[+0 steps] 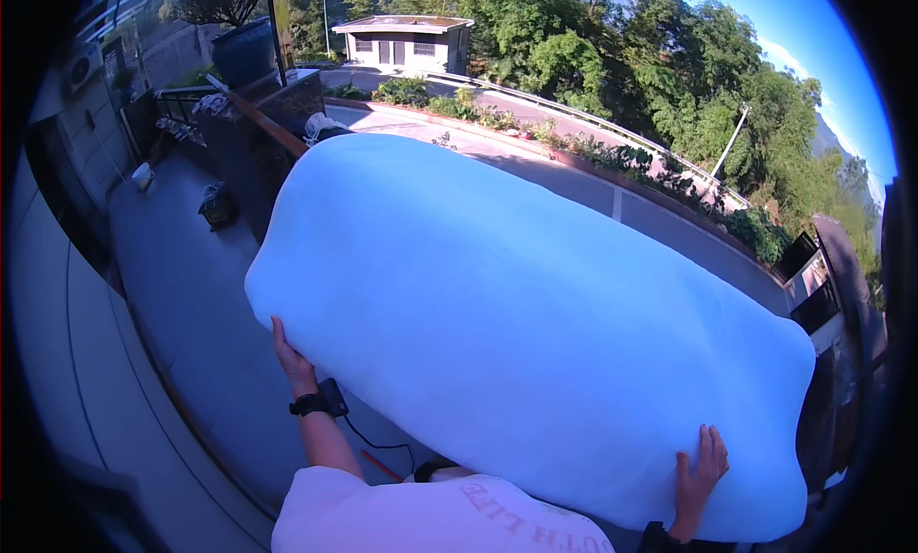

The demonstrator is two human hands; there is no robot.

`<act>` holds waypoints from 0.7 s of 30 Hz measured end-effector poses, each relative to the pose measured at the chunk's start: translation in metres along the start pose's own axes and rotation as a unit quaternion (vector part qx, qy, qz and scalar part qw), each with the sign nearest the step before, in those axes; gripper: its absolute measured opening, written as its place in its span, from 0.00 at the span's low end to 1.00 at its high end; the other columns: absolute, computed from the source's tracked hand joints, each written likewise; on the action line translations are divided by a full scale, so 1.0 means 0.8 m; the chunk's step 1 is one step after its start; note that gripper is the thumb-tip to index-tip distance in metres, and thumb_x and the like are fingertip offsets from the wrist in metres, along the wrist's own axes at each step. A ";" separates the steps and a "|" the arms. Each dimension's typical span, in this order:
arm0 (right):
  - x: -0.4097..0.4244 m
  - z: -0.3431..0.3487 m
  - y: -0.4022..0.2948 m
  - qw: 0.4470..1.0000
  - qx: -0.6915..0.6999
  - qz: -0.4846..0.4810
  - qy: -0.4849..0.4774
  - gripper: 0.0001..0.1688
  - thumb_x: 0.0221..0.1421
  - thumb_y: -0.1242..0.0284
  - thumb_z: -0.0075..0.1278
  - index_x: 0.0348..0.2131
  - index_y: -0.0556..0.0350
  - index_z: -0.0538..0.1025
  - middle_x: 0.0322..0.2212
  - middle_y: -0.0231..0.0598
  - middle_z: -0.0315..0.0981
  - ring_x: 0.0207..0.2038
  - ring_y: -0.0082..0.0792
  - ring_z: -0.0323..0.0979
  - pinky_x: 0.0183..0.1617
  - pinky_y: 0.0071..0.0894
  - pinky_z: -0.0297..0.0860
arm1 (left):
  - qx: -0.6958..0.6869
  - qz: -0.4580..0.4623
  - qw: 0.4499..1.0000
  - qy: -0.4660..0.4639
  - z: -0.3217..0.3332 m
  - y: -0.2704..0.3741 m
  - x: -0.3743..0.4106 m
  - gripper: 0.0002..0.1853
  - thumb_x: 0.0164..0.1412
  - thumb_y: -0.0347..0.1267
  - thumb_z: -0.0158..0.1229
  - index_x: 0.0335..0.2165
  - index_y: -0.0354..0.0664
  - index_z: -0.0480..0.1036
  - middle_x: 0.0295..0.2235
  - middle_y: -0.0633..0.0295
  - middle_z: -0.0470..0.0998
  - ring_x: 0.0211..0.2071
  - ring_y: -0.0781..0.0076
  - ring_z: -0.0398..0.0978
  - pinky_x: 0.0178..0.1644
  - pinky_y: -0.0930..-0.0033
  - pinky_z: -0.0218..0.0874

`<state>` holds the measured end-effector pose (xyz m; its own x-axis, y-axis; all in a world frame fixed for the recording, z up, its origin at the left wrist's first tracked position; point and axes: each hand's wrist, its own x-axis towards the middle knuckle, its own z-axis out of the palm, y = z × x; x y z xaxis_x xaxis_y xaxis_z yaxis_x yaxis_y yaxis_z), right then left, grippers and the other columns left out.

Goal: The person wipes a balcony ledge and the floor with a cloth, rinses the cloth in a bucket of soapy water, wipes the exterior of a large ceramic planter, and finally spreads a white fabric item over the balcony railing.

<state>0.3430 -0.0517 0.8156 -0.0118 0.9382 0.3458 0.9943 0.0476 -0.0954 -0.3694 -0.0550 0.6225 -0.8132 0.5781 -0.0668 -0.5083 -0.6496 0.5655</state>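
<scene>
A large, smooth white cloth-covered padded piece (516, 309), perhaps a quilt or cushion, stretches across the view before me, with rounded corners. At its near left edge is my left hand (292, 359), gripping the side; some of its fingers are hidden behind the cloth. My right hand (703, 468) lies against the top surface near the front right corner, fingers extended and thumb apart. A black band with a small box (320, 400) and a cable is strapped to my left wrist. Another dark band (658, 537) circles my right wrist.
A brown rail (262, 119) on a dark ledge meets the cloth's far left end. On the grey floor at left stand a small dark pot (217, 210) and a white mug-like container (143, 175). A planted border (488, 116), a road and trees lie beyond.
</scene>
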 end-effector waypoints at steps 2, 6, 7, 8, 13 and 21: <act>0.002 0.013 0.008 0.999 -0.011 -0.032 0.016 0.34 0.61 0.56 0.49 0.60 0.54 0.67 0.59 0.47 0.63 0.63 0.46 0.59 0.65 0.48 0.49 | 0.030 0.056 0.997 -0.043 0.062 0.080 -0.018 0.30 0.68 0.49 0.52 0.55 0.36 0.66 0.48 0.52 0.75 0.47 0.62 0.75 0.50 0.60 0.70; 0.002 0.034 0.014 0.997 0.005 -0.052 0.054 0.33 0.64 0.55 0.45 0.61 0.53 0.66 0.60 0.45 0.63 0.63 0.45 0.59 0.64 0.50 0.49 | 0.104 0.098 0.973 -0.179 0.281 0.147 -0.058 0.29 0.69 0.48 0.48 0.51 0.31 0.68 0.43 0.50 0.78 0.41 0.63 0.80 0.44 0.63 0.75; 0.004 0.032 0.014 0.997 0.007 -0.056 0.052 0.33 0.64 0.54 0.45 0.61 0.52 0.66 0.60 0.44 0.63 0.63 0.44 0.59 0.64 0.50 0.49 | 0.104 0.067 0.963 -0.239 0.318 0.165 -0.047 0.26 0.68 0.47 0.52 0.51 0.33 0.69 0.41 0.52 0.78 0.38 0.64 0.80 0.42 0.64 0.75; 0.001 0.031 0.018 0.997 0.001 -0.052 0.051 0.33 0.64 0.54 0.45 0.61 0.52 0.66 0.60 0.44 0.63 0.63 0.44 0.59 0.64 0.50 0.49 | 0.138 0.093 0.959 -0.229 0.365 0.150 -0.036 0.22 0.66 0.43 0.56 0.48 0.36 0.70 0.38 0.57 0.79 0.34 0.68 0.80 0.38 0.67 0.75; -0.020 0.048 0.039 0.996 -0.013 -0.031 0.087 0.33 0.64 0.52 0.44 0.61 0.49 0.66 0.60 0.41 0.63 0.63 0.42 0.59 0.63 0.51 0.50 | 0.206 0.022 0.861 -0.464 0.630 0.002 -0.106 0.17 0.65 0.40 0.59 0.44 0.38 0.72 0.31 0.65 0.77 0.26 0.76 0.75 0.31 0.69 0.69; -0.011 0.070 0.034 0.992 0.016 -0.071 0.102 0.34 0.59 0.59 0.52 0.62 0.47 0.66 0.60 0.39 0.62 0.63 0.40 0.58 0.63 0.51 0.49 | 0.382 0.109 0.494 -0.773 0.660 -0.248 -0.356 0.23 0.61 0.32 0.59 0.55 0.42 0.72 0.37 0.52 0.80 0.39 0.59 0.75 0.48 0.62 0.64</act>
<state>0.3646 -0.0395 0.7578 -0.1267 0.8321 0.5399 0.9802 0.1886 -0.0605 0.1131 0.1701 0.9636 0.6651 0.6051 0.4377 0.2803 -0.7455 0.6047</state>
